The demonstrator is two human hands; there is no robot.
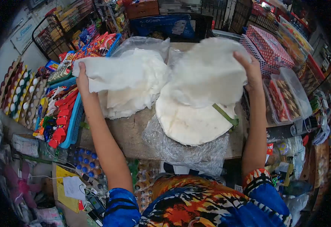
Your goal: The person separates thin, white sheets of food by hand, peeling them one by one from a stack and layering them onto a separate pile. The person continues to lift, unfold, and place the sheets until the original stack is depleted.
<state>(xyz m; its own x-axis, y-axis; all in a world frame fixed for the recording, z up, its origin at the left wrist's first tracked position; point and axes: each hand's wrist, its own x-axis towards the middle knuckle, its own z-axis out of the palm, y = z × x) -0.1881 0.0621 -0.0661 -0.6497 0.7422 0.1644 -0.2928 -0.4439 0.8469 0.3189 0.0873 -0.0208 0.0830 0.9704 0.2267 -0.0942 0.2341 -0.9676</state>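
My left hand (83, 81) pinches the left end of a pale, flat white sheet (110, 72), slightly blurred, over a ragged pile of thin white wrappers (150, 72) on a clear plastic bag. Up on the right, my right hand (248, 70) grips the edge of a round, thin spring roll wrapper (211, 72), thumb on top. That wrapper hangs over a neat round stack of spring roll wrappers (192, 126), hiding the stack's far part. Across the stack's right side lies a green strip (225, 114). Crumpled clear plastic (173, 147) spreads under the stack.
A wooden table (125, 130) bears the piles. Blue baskets of snack packs (73, 125) and egg trays (20, 92) stand left. On the right are clear tubs of snacks (286, 96) and red checkered boxes (269, 45). Bottles with blue caps (85, 160) sit below the table's front edge.
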